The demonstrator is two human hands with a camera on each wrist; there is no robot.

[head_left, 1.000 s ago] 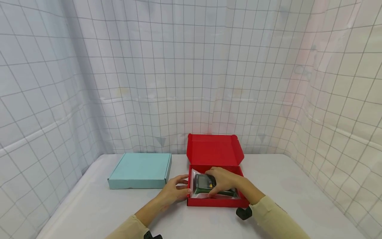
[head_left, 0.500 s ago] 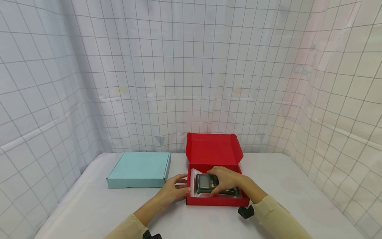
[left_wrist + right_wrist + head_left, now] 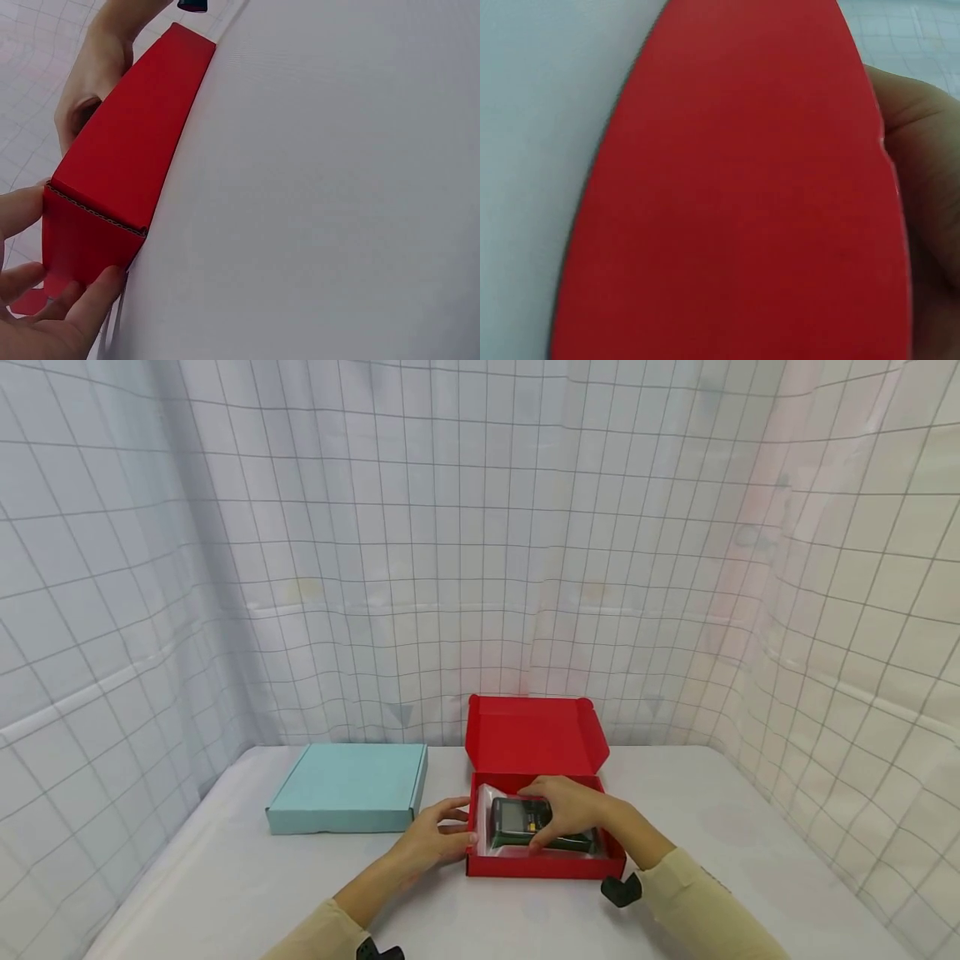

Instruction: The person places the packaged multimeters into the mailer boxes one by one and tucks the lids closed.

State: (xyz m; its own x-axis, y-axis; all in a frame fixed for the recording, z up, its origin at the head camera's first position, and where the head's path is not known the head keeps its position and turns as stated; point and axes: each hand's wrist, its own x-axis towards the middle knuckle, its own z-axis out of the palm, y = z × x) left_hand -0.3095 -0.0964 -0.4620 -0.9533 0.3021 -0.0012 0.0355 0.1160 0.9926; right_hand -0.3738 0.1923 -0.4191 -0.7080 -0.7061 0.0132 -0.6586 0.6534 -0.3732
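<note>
A red cardboard box (image 3: 540, 867) sits with its lid raised at the back. Inside it lies a dark green multimeter (image 3: 514, 817) with a grey screen, in a clear plastic bag (image 3: 484, 827). My right hand (image 3: 573, 810) reaches over the box and grips the multimeter, thumb on the near side and fingers on the far side, covering its middle. My left hand (image 3: 431, 839) rests at the box's left end. In the left wrist view, spread fingertips (image 3: 105, 289) touch that red end wall. The box's front wall (image 3: 735, 187) fills most of the right wrist view.
A closed light blue box (image 3: 348, 785) lies left of the red one, beyond my left hand. White cloth (image 3: 547, 922) covers the table. Gridded white curtains (image 3: 480, 552) hang at the back and both sides.
The multimeter has shifted slightly to the right within the red box, with my right hand on it. My left hand stays at the box's left end.
</note>
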